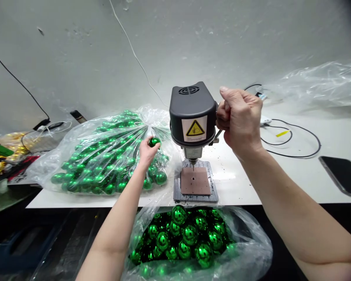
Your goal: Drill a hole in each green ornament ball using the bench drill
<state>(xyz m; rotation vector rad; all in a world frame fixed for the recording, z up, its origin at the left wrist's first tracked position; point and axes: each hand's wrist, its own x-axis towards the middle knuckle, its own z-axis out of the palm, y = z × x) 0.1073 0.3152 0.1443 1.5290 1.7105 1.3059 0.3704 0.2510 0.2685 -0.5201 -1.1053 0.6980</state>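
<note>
A shiny green ball (154,142) is held in the fingers of my left hand (147,151), in front of a clear plastic bag (84,146) full of similar balls. My right hand (242,117) is closed around the lever on the side of a small black bench drill press (193,113); most of that lever is hidden by the fingers. The thin drill bit (193,168) points down over a brown block (195,180) with a small hole, lying on the grey ribbed base (212,187). Below the table edge, an open plastic bag (251,246) holds several green balls (190,233).
A phone (343,173) lies at the table's right side, near a looped black cable (316,150). Crumpled clear plastic (324,86) sits at the back right. Gold items (16,142) are at the far left. Dark debris is scattered around the drill base.
</note>
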